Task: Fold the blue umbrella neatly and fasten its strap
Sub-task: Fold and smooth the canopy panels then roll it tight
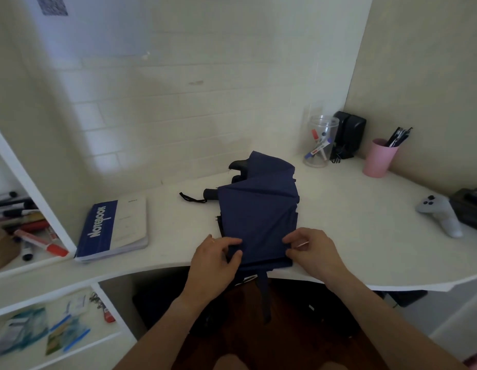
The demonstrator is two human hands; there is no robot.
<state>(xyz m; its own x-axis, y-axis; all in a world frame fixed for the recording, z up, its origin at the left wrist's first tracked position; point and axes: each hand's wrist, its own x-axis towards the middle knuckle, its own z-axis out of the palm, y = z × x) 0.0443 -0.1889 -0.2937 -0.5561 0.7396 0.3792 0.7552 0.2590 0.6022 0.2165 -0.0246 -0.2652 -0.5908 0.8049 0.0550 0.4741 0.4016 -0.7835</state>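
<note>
The blue umbrella [258, 206] lies collapsed on the white desk [352, 209], its canopy spread in loose flat pleats. Its black handle [211, 194] with a wrist cord points left. The blue strap [266, 297] hangs down over the desk's front edge. My left hand [214, 259] pinches the near left corner of the fabric between thumb and fingers. My right hand [312, 249] pinches the near right corner the same way. Both hands sit at the desk's front edge.
A blue and white notebook [113, 228] lies left of the umbrella. A clear jar of markers [319, 141], black speakers [349, 134] and a pink cup of pens [379, 157] stand at the back right. A white controller [440, 213] lies far right. Shelves of markers [26, 225] stand left.
</note>
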